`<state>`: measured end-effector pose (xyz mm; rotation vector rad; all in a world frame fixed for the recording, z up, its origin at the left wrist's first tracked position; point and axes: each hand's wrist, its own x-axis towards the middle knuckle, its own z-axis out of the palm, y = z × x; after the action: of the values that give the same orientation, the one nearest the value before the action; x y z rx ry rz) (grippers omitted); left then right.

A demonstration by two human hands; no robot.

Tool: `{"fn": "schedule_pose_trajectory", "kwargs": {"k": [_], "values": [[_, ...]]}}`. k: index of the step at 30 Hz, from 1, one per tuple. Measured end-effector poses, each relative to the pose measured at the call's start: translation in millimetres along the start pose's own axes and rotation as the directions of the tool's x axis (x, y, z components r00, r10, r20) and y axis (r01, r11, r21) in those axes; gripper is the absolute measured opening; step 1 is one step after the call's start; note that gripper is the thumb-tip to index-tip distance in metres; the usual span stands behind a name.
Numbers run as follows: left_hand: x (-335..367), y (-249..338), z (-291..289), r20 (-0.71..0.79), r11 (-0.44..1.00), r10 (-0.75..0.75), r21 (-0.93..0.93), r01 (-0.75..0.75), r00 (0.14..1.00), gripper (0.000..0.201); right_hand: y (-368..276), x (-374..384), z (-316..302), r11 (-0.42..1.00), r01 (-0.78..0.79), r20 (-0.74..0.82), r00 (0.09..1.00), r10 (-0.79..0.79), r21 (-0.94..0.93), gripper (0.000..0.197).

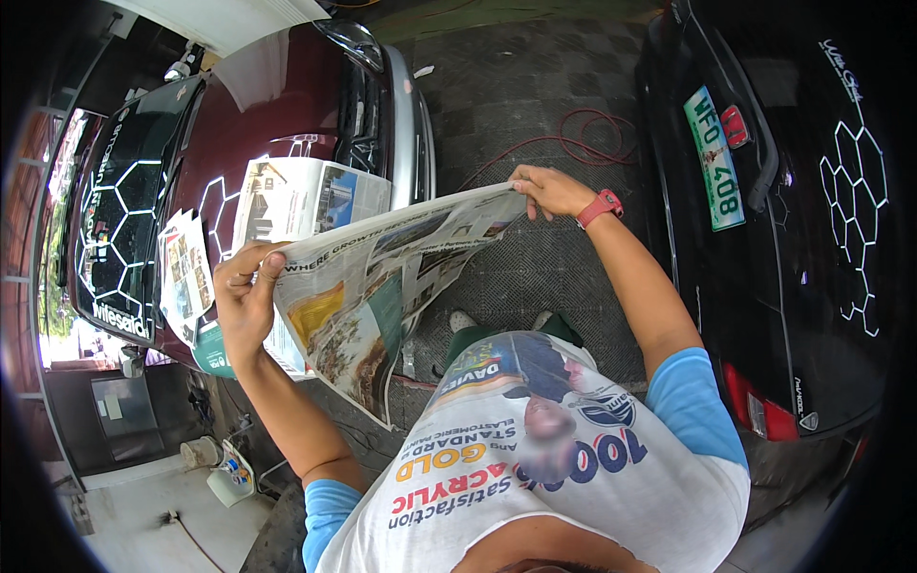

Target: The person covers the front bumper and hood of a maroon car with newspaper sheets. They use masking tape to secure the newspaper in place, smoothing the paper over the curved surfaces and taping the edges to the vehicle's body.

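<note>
I hold an open newspaper [382,277] stretched out in front of my chest. My left hand [244,291] grips its left edge. At the paper's far right corner, my right hand [549,189] pinches the sheet; a red watch [600,206] sits on that wrist. The loose lower pages hang down toward my legs. More newspaper sheets [301,196] lie spread on the hood of a dark red car [267,105] just beyond my left hand, and another sheet [186,272] lies on its windshield side.
A black car [793,220] stands close on my right, its rear end facing me. A red hose [583,138] lies coiled on the dark mat floor between the cars. White containers [224,473] sit on the concrete at lower left.
</note>
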<state>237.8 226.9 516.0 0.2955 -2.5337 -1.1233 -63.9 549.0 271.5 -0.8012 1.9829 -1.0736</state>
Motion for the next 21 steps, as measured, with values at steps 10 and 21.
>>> {"fn": "schedule_pose_trajectory", "kwargs": {"k": [10, 21], "values": [[-23, -81, -22, -0.388, 0.994, -0.111, -0.035, 0.106, 0.915, 0.037, -76, -12, -28, 0.895, 0.137, -0.177, 0.957, -0.231, -0.424, 0.033], [40, -39, 106, -0.497, 0.885, 0.410, 0.419, -0.202, 0.764, 0.050, -230, -44, -28, 0.263, 0.293, -0.005, 0.658, -0.753, -0.919, 0.018]]}}
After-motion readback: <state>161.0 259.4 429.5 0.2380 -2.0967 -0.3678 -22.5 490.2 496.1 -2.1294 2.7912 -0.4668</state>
